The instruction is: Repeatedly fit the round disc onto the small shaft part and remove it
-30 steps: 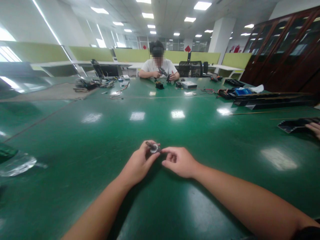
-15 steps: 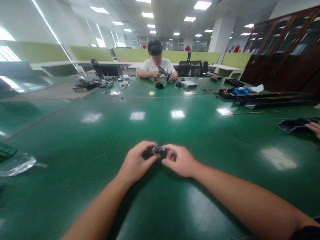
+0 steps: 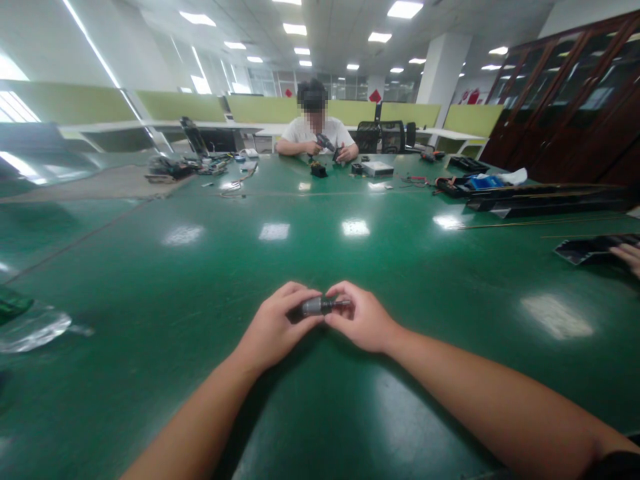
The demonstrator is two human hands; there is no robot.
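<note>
A small dark cylindrical metal part [image 3: 320,306] with a silvery band lies sideways between both my hands, just above the green table [image 3: 200,280]. My left hand [image 3: 277,325] is closed round its thicker left end. My right hand [image 3: 363,319] pinches its thin right end with fingertips. Both forearms reach in from the bottom of the view.
Across the table a person [image 3: 315,133] in a white shirt handles a dark tool among cables and small boxes. Long black strips and a blue pack [image 3: 483,182] lie at right, where another person's hand [image 3: 629,257] rests. A clear plastic bag [image 3: 33,328] sits at left.
The part has turned from end-on, ring facing me, to lying sideways. My right hand has closed in from beside it and now pinches its right end.
</note>
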